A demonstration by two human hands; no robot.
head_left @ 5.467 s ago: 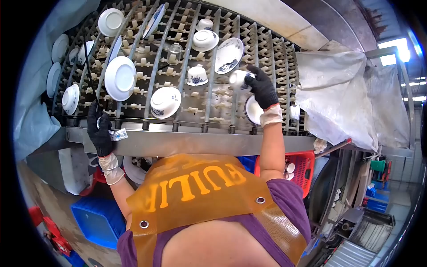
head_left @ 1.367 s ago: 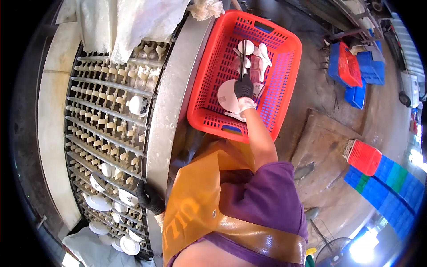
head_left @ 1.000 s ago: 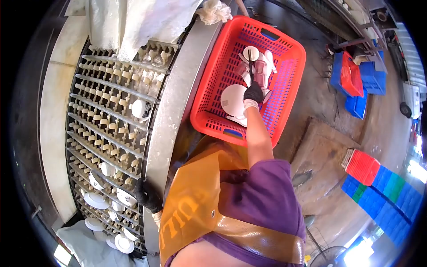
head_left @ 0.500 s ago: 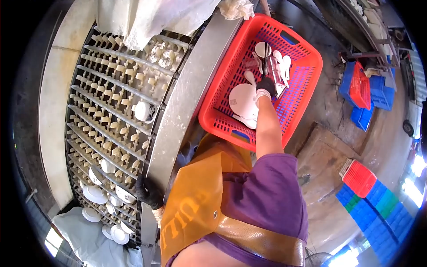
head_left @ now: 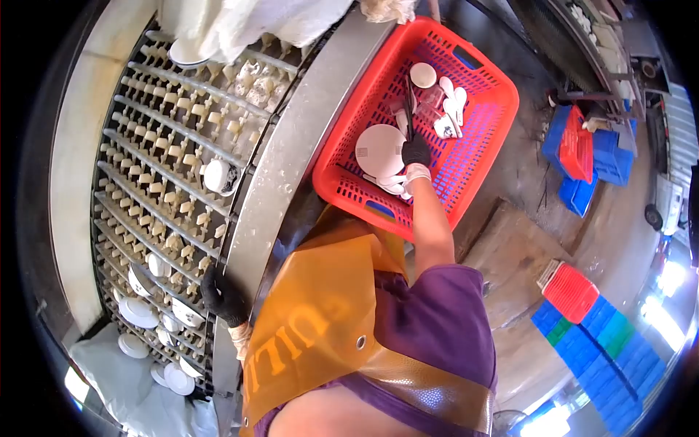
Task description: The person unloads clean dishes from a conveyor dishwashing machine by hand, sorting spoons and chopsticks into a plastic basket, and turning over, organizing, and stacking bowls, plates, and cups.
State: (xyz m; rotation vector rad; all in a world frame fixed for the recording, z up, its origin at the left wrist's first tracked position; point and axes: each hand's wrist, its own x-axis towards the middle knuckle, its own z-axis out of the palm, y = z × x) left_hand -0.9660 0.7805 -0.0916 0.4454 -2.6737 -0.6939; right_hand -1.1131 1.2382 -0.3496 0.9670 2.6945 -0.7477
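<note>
My right hand [head_left: 417, 151], in a black glove, is inside a red plastic basket [head_left: 495, 95], closed around dark chopsticks [head_left: 409, 109] that point away from me. Beside it lies a round white plate [head_left: 378, 149]. White spoons [head_left: 389, 183] sit at the plate's near side, and more spoons [head_left: 454, 102] lie farther right. A small white bowl [head_left: 423, 75], a clear glass [head_left: 428, 109] and a patterned cup [head_left: 444, 129] are at the far side. My left hand [head_left: 224, 295], also black-gloved, rests with fingers extended on the steel edge [head_left: 280, 182] of a peg conveyor.
The conveyor [head_left: 167, 167] carries a white cup [head_left: 217, 176] and several plates and bowls [head_left: 138, 312] at its near end. A pale curtain [head_left: 240, 25] hangs over its far end. Blue and red crates [head_left: 575, 146] stand on the floor at right, with stacked crates [head_left: 571, 291] lower down.
My right hand has drawn back toward me and left inside the basket, bringing the chopsticks along. The patterned cup is now uncovered. A white plate shows under the curtain. My left hand stays at the edge.
</note>
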